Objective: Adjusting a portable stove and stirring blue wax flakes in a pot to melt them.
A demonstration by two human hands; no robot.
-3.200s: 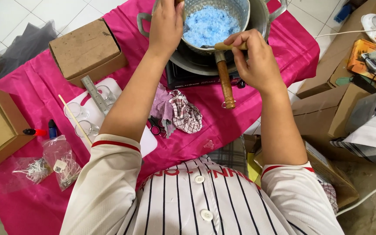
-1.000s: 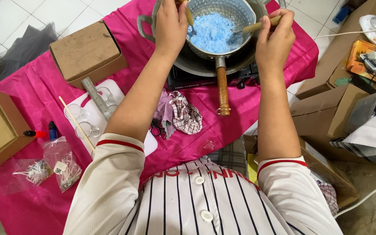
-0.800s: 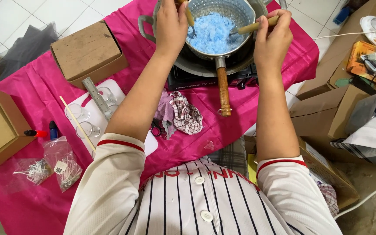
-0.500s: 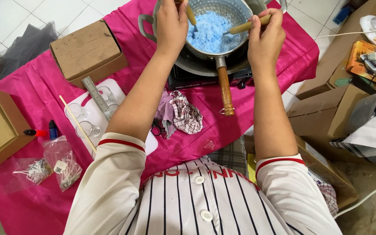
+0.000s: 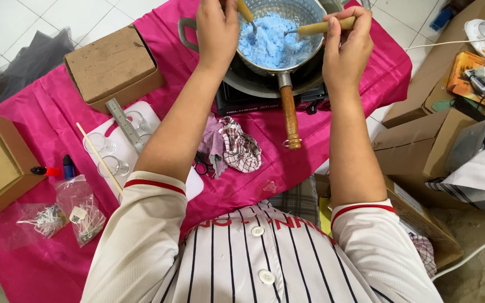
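A small metal saucepan with a wooden handle sits inside a larger grey pot on a black stove. The saucepan holds a crumbly light blue mass. My left hand grips a wooden-handled utensil dipped into the blue mass at its left side. My right hand holds a second wooden-handled utensil that reaches into the mass from the right.
On the pink cloth lie cardboard boxes, a white board with small glass cups, a metal ruler, a thin stick, crumpled rags, small bottles and bagged wicks. More boxes crowd the right.
My right hand moved from near the saucepan handle up to the pan's right rim and now works its utensil in the blue mass. The left hand stays at the left rim.
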